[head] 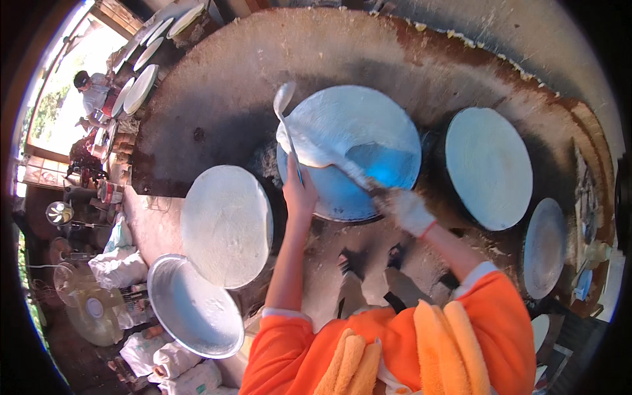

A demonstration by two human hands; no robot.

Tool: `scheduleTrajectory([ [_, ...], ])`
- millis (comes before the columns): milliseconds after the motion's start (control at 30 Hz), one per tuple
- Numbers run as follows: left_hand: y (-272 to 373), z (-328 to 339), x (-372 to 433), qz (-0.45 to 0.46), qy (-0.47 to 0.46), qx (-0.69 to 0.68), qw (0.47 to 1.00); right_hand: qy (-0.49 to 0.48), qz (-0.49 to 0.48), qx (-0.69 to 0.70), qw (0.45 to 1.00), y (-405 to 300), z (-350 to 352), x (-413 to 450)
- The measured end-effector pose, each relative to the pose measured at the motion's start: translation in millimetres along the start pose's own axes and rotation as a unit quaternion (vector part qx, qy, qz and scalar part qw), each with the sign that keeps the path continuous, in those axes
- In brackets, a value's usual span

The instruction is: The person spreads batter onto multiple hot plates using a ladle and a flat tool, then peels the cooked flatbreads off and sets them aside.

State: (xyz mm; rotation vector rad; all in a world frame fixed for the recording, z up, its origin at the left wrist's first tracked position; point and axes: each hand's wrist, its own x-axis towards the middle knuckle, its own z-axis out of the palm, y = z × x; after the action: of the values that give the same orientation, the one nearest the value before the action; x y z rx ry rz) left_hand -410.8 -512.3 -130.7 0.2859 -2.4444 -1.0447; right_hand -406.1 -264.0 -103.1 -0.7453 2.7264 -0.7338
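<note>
In front of me is a large round griddle (402, 160) with pale, wet batter (360, 113) over much of its top. Its lower right part shows bare, shining metal. My bare left hand (300, 195) is closed on the handle of a long metal ladle (284, 98), raised over the griddle's left side. A white glove covers my right hand (409, 212) at the griddle's lower right edge. That hand grips the dark end of a long, batter-coated tool (353, 170), which slants up and left across the griddle. Its exact kind is unclear.
Other pale-topped round griddles stand at left (227, 227) and right (489, 168). Farther right is a darker round plate (544, 249). A wide metal basin (195, 306) lies lower left, near white sacks (118, 266) and a fan (94, 308). Another person (96, 94) is in the far left background.
</note>
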Motion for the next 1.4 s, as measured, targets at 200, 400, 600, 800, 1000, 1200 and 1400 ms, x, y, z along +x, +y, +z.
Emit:
scheduleTrajectory([
  [200,-1.3,-85.0,-90.5,-0.084,-0.214,0.383,0.894,-0.057,0.021,-0.068,0.996,2.8,4.0,25.7],
  [400,22.7,-110.8,-155.4,-0.153,-0.216,0.370,0.891,-0.003,0.034,-0.010,0.999,-3.9,-19.2,4.9],
  [600,57.8,-90.2,-205.1,-0.175,-0.231,0.299,0.909,-0.035,-0.061,0.056,0.996,11.4,22.0,-12.2],
  [800,76.1,-145.5,-217.2,-0.089,-0.226,-0.075,0.967,-0.213,0.146,0.496,0.829,27.2,-32.3,-108.0],
  [1000,88.6,-208.4,-145.4,-0.121,-0.220,-0.452,0.856,-0.103,0.216,0.697,0.676,-96.8,64.8,-111.1],
  [1200,28.2,-242.8,-158.3,-0.207,-0.169,-0.435,0.860,0.070,0.264,0.680,0.680,-170.6,200.8,-56.2],
  [1400,8.9,-267.8,-200.5,-0.273,-0.164,-0.429,0.846,0.126,0.225,0.654,0.711,-200.8,228.9,-19.7],
])
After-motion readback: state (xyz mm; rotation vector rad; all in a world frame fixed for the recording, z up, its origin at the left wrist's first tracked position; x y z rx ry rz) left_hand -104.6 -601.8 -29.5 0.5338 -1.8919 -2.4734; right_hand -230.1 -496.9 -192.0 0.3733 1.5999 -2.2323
